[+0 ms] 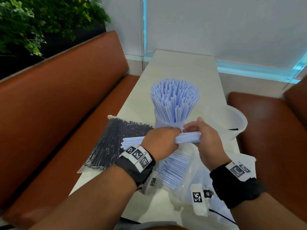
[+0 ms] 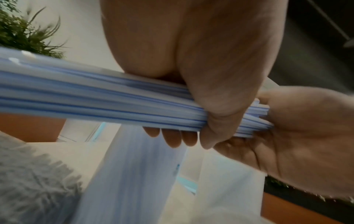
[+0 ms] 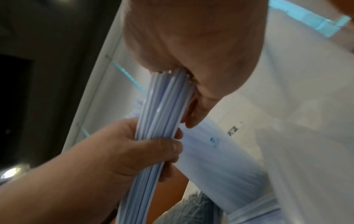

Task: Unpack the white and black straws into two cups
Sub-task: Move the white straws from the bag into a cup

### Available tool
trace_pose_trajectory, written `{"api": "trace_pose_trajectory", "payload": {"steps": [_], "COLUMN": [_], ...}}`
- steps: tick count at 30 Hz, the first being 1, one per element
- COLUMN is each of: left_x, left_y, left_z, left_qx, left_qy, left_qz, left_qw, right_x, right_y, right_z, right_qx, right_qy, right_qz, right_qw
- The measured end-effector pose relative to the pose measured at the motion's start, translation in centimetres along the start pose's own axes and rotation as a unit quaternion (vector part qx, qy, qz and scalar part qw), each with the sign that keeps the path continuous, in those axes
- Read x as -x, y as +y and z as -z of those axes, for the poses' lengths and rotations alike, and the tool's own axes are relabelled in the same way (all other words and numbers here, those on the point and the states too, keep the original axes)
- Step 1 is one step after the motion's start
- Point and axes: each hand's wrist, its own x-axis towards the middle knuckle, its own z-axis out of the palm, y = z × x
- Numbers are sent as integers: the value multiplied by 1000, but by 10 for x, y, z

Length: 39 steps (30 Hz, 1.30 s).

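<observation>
Pack of straws (image 1: 114,143) left of filled cup (image 1: 167,125), second cup (image 1: 239,120) right.

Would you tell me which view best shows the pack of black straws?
The head view: the whole pack of black straws lies on the table, sealed. Both wrist views show only a blurred corner at their lower edges.

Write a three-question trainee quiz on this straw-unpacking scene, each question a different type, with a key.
1. True or false: the pack of black straws lies at the table's left edge.
2. Multiple choice: the bundle of white straws is gripped by A) the left hand alone, B) the right hand alone, C) both hands.
3. Fill in: the cup of white straws stands ____ the hands.

Key: 1 true; 2 C; 3 beyond.
</observation>
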Motion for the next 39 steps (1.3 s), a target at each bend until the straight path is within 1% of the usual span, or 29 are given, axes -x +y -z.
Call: {"api": "trace_pose_trajectory", "payload": {"steps": [1,2,3,4,5,6,8,10,11,12,13,15,18,19,21,22,23,24,25,26,27,28,29,31,34,36,39], "left_x": [-1,-2,-1,-1,-1,-3,-11,-18,-21,-23,-24,-26,-29,-30,-30,-29,-29,-29,-28,-27,-26,-23,-21,-18,-17,-15,-11], "left_y": [-2,-4,-4,-1,3,8,13,14,17,20,25,30,28,27,30,32,34,34,34,33,34,35,36,34,23,19,12], "left_z": [4,10,17,25,34,42,54,60,60,58,55,50,52,53,54,54,54,54,55,57,58,58,59,62,72,78,89], "left_qx": [49,133,246,367,470,548,665,745,768,780,786,790,792,789,782,779,777,777,776,774,772,770,770,767,746,721,659], "left_qy": [4,17,40,76,124,173,243,283,295,302,304,304,314,319,315,312,311,314,317,319,317,310,301,283,267,252,260], "left_qz": [18,44,69,84,87,79,50,45,52,62,74,96,101,103,115,120,121,120,119,119,119,119,117,112,104,100,96], "left_qw": [999,990,966,923,870,815,705,603,566,544,533,524,514,514,525,531,534,533,532,534,539,544,550,565,601,638,699], "right_x": [-2,-3,-4,-4,-3,-3,-3,-2,-2,-2,-2,0,-4,-5,-3,-1,1,4,7,11,12,13,13,12,12,12,5], "right_y": [0,0,2,5,8,10,10,7,6,6,5,4,4,4,2,1,2,2,1,0,1,1,3,6,14,18,16], "right_z": [4,9,12,13,13,11,6,2,0,-3,-7,-12,-7,-4,-5,-8,-8,-7,-4,-2,-1,-1,-1,-3,-1,-2,-1], "right_qx": [-53,-89,-104,-104,-100,-100,-123,-167,-192,-213,-228,-250,-254,-246,-202,-165,-102,-24,61,128,188,244,299,371,414,424,472], "right_qy": [13,24,32,36,34,27,15,13,12,7,-3,-21,-11,-15,-55,-75,-87,-98,-105,-122,-143,-154,-147,-115,-101,-113,-155], "right_qz": [-24,-49,-72,-92,-109,-128,-172,-200,-205,-208,-210,-213,-202,-196,-183,-163,-114,-40,42,102,128,131,127,130,124,118,112], "right_qw": [998,995,991,990,988,986,977,965,960,955,951,944,946,949,961,970,984,994,992,979,963,948,934,912,896,891,861]}}
